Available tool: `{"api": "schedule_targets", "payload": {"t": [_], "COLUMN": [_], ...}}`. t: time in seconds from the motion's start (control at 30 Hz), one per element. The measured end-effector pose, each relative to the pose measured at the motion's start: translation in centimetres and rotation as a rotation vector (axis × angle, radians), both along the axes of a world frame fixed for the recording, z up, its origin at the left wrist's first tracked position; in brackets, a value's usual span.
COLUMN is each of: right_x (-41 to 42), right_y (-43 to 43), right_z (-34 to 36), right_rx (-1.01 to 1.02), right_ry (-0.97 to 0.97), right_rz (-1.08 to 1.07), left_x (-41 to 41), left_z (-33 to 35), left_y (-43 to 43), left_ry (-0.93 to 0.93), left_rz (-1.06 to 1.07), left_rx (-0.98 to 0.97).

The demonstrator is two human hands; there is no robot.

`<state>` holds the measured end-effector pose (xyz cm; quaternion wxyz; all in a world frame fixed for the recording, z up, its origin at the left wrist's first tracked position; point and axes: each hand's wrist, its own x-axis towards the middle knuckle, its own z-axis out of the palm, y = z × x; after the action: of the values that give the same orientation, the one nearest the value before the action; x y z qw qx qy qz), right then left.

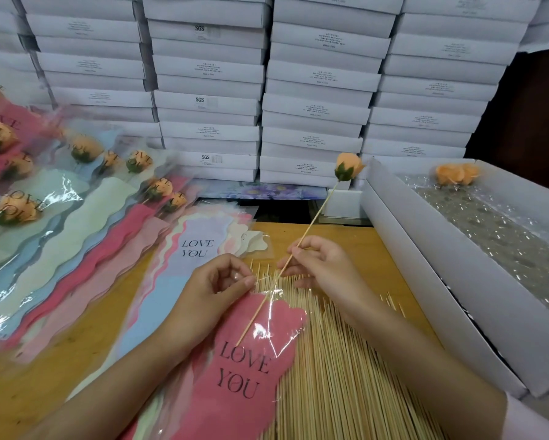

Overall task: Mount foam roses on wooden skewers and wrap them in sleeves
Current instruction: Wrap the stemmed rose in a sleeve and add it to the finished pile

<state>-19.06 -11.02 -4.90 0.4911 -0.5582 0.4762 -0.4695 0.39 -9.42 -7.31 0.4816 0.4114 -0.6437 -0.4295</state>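
My right hand (pixel 322 265) pinches a wooden skewer (pixel 311 228) that carries an orange foam rose (pixel 348 166) at its far end. The skewer's lower tip lies inside the open mouth of a pink "LOVE YOU" sleeve (pixel 244 373). My left hand (pixel 216 287) pinches the clear top edge of that sleeve. The sleeve rests on a heap of loose skewers (pixel 336 360). A stack of unused sleeves (pixel 197 249) lies just behind my left hand.
Several wrapped roses in pastel sleeves (pixel 76 198) fan out on the left. A long white box (pixel 425 265) on the right holds bubble wrap and loose orange roses (pixel 456 173). Stacked white cartons (pixel 267 90) wall off the back. Wooden tabletop (pixel 60 369) shows at front left.
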Motion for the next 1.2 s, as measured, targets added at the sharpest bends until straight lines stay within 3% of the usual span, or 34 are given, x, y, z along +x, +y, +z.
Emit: {"api": "schedule_targets", "payload": {"t": [0.37, 0.63, 0.83, 1.03, 1.2], "right_x": [0.7, -0.4, -1.1, -1.2, -1.5], "right_y": [0.6, -0.1, -0.5, -0.7, -1.4], "right_z": [-0.3, 0.1, 0.4, 0.4, 1.2], "right_rx": [0.085, 0.031, -0.016, -0.046, -0.088], "right_ry": [0.066, 0.012, -0.058, -0.019, -0.064], "right_rz": [0.098, -0.001, -0.046, 0.004, -0.146], "left_x": [0.2, 0.7, 0.9, 0.7, 1.0], "left_z": [0.2, 0.0, -0.3, -0.1, -0.5], "left_y": [0.0, -0.4, 0.1, 0.4, 0.4], "left_ry": [0.063, 0.409, 0.177, 0.034, -0.026], "left_rz": [0.019, -0.200, -0.364, -0.312, -0.234], "left_rx": [0.045, 0.392, 0.428, 0.451, 0.437]}}
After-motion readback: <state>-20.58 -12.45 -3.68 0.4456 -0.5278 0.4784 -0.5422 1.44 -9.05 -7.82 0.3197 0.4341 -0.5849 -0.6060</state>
